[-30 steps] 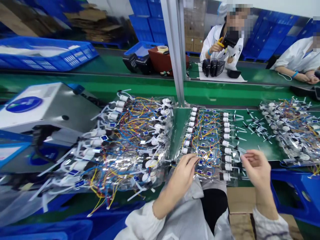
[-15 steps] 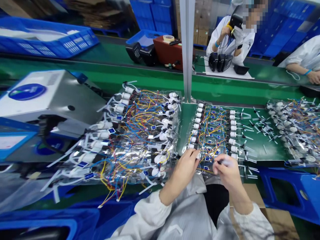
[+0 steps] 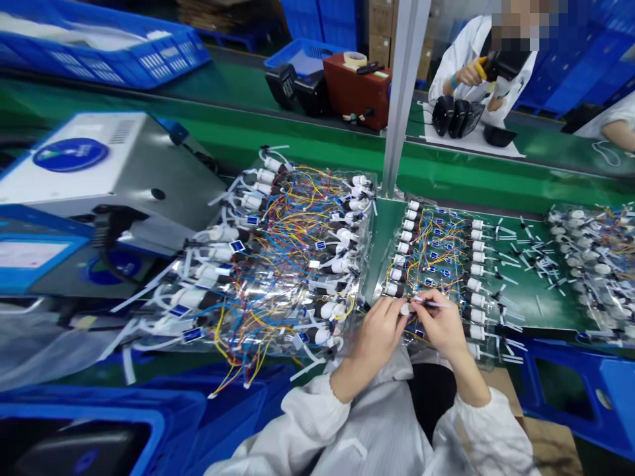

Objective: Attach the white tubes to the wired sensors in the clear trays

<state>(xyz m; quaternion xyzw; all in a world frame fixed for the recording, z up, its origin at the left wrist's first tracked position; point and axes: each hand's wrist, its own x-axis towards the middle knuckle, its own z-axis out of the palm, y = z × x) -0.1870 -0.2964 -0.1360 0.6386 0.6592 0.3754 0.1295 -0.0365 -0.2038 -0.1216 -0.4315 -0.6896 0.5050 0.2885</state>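
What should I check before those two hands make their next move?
1. Left hand has its fingertips on the small round white part: ok.
2. Right hand grips the thin white strip: ok.
3. Strip fastened to the part: cannot tell, the fingers cover the spot.
4. Loose white strips with black pieces lie on the smooth green tabletop: ok, beyond the right hand, to its right.
5. Thin yellow, red and blue wires untangled: not ok, they cross one another.
6. White-sleeved co-worker's hand clear of this work: ok, across the bench.
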